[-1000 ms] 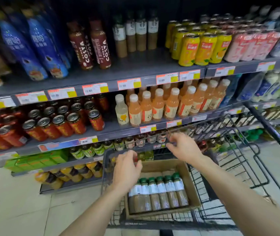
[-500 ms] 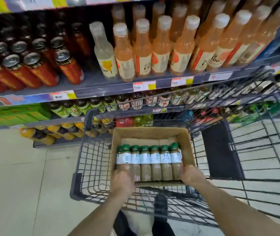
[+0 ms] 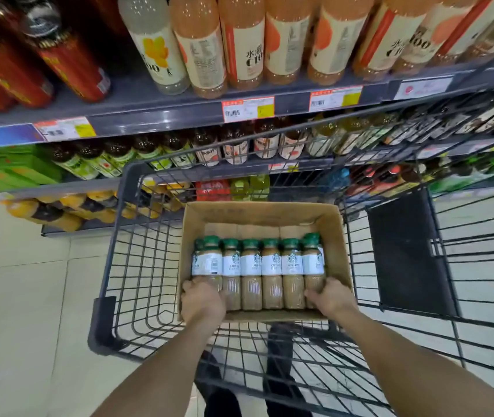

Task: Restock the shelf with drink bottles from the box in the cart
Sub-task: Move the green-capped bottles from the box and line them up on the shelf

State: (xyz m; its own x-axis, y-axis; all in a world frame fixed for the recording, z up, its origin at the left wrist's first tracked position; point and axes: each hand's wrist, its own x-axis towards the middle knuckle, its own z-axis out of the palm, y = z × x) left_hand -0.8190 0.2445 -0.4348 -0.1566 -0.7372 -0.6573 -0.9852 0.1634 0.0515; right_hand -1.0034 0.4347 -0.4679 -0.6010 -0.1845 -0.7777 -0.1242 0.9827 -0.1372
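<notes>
along the upper shelf (image 3: 161,115), from the left, stood red cans (image 3: 68,70), then one pale bottle (image 3: 155,52) and a row of orange drink bottles (image 3: 242,46). below them a dark wire cart (image 3: 131,182) was drawn up close to the shelving, with an open cardboard box (image 3: 263,213) in its basket. the left hand (image 3: 202,302) was at the box's near left corner, fingers curled over the base of the leftmost bottle. six coffee bottles (image 3: 271,266) with green caps and white labels filled the near half of the box in a tight row, caps toward the shelf; whether they lay flat or leaned was unclear. beyond the caps, bare cardboard showed. the right hand (image 3: 331,297) clasped the base of the rightmost bottle, thumb across its front. right of the box, a black panel (image 3: 405,251) showed inside the cart.
</notes>
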